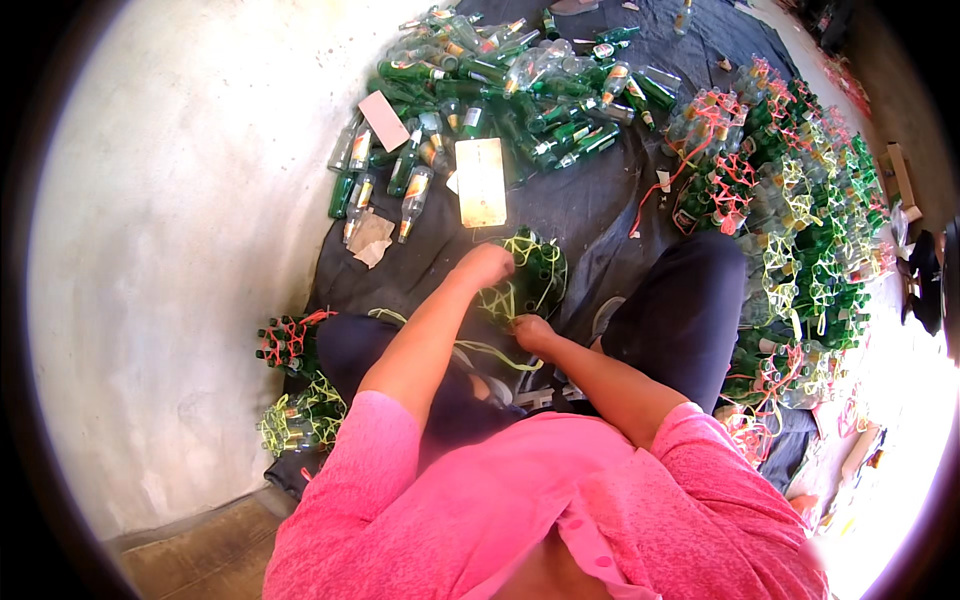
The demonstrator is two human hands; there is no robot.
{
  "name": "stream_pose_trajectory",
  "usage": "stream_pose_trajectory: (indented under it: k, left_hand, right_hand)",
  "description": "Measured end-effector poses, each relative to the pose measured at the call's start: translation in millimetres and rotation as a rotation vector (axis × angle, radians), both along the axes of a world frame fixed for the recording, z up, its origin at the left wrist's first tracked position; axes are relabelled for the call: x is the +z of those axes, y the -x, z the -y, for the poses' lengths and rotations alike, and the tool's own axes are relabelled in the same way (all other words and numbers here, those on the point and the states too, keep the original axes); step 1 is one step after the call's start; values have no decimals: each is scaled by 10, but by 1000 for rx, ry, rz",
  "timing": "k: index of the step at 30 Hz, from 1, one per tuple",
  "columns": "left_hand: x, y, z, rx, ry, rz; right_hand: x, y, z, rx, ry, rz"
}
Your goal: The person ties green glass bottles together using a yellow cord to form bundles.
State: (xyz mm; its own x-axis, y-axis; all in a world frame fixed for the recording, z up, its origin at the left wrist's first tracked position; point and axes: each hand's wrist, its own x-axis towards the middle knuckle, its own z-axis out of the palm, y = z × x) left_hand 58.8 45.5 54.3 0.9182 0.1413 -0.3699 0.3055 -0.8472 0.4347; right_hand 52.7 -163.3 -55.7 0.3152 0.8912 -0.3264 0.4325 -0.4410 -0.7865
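Between my knees stands a bundle of green glass bottles, laced around and over with yellow-green plastic strap. My left hand is closed at the bundle's upper left side, on or beside the strap; its fingertips are partly hidden. At the lower edge of the bundle, my right hand has its fingers closed around part of the strap. A loose length of the same strap curves across below my hands, towards my left leg.
Loose green and clear glass bottles lie heaped ahead on a dark sheet, with a pale board and a pink block near them. Strapped bottle bundles stand in rows at right; more bundles sit at left by the white wall.
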Motion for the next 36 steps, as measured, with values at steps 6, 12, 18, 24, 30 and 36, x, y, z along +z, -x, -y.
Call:
stream_pose_trajectory:
  k: [6, 12, 18, 24, 30, 36]
  left_hand:
    - [550, 425, 306, 316, -184, 175]
    - [496, 971, 1321, 647, -42, -36]
    - [-1, 1026, 1386, 655, -212, 109]
    - [-117, 916, 1483, 1130, -91, 88]
    - [-309, 891, 1415, 1334, 111, 93]
    - [-248, 925, 1278, 1282, 208, 138]
  right_hand:
    - [81, -23, -1, 51, 28, 61]
    - [440, -68, 49, -134, 103, -139]
    - [401, -64, 136, -131, 34, 19]
    - [283, -152, 172, -160, 65, 6]
    - [572, -53, 257, -109, -119, 306]
    - [672, -116, 261, -3, -202, 429]
